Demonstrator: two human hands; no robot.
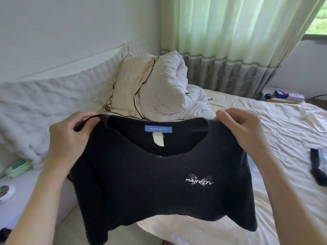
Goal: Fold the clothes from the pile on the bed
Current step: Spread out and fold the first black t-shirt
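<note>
- Both hands pinch black T-shirt (155,183) at shoulders: left hand (68,138) at left shoulder seam, right hand (247,135) at right, fingers curled over fabric.
- Shirt hangs spread in air above bed (265,165), neck opening up, blue label (158,129) and white chest print (199,180) visible.
- Dark item (318,167) lies on sheet, far right.
- Rumpled pillow (127,89) and duvet (169,89) sit at headboard.
- Green curtain (230,41) hangs behind.

The T-shirt (150,183) is black, with a blue neck label (158,129) and a small white butterfly print (199,181) on the chest. The bed sheet (265,121) is pale cream. The pillow (127,87) is off-white with dark piping. The curtain (230,32) is light green, with a grey leaf-pattern band at its bottom. A green packet (18,167) lies at the left.
</note>
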